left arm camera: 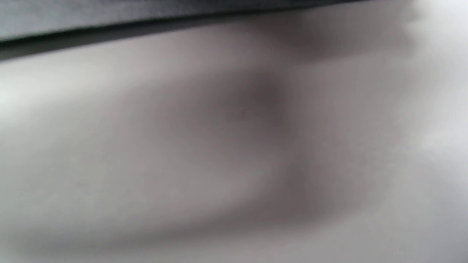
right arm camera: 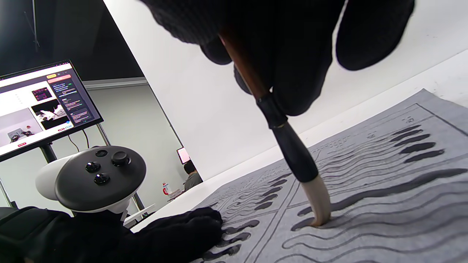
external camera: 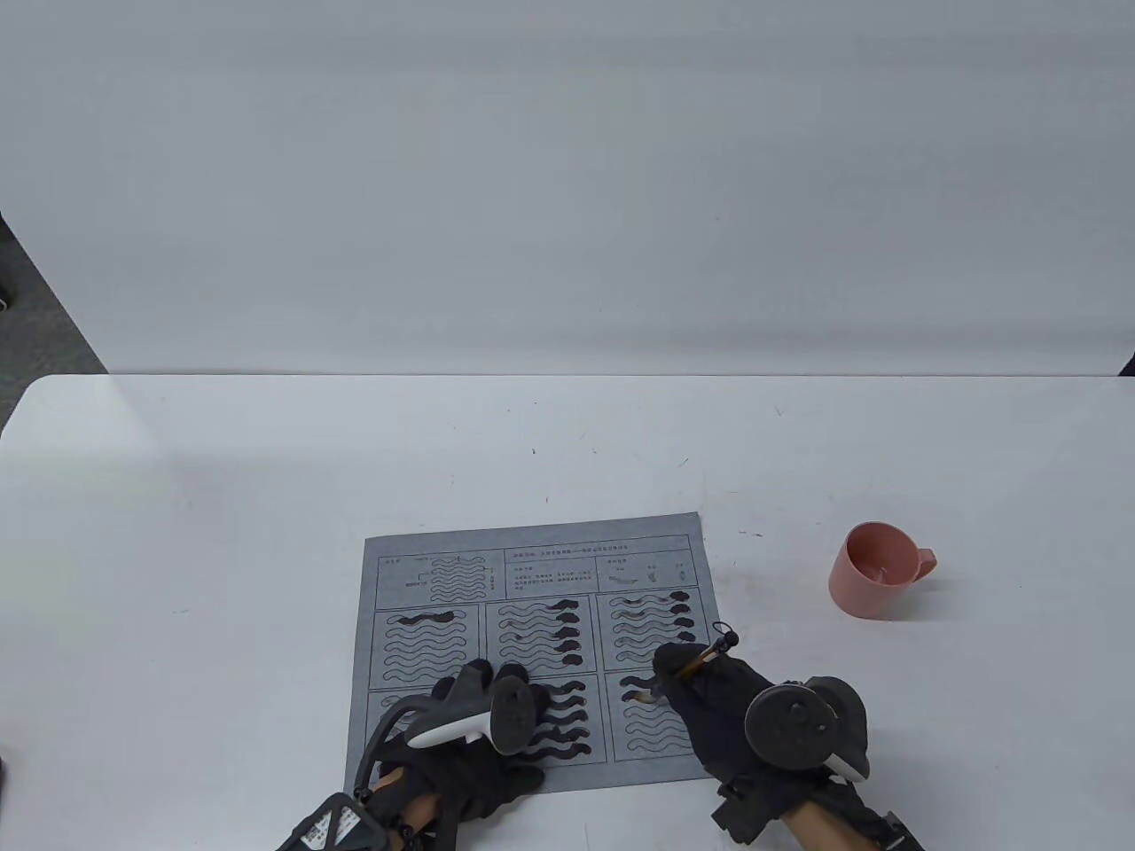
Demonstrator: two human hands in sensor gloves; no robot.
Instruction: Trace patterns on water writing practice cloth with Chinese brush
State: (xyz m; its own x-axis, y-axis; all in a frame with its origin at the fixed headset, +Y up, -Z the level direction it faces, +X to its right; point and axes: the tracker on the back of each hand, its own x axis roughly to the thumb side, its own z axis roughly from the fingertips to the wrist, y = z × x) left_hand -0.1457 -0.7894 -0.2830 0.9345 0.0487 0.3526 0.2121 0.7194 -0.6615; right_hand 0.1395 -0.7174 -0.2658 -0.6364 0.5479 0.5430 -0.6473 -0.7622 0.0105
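pinching the brush (right arm camera: 292,153) below the fingers (right arm camera: 373,33), tip touching the cloth (right arm camera: 384,204).

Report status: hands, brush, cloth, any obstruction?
Right hand grips brush, tip on cloth. Left hand rests on cloth. Pink cup stands off right, nothing blocking.

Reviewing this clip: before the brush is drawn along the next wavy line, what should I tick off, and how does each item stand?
1. Brush gripped by right hand: ok.
2. Bristle tip touching the cloth at a wave's start: ok.
3. Left hand resting on the cloth to steady it: ok.
4. Cloth lying flat on the table: ok in the table view.
5. Water in the pink cup: cannot tell.
6. Left wrist view usable: not ok, blurred.
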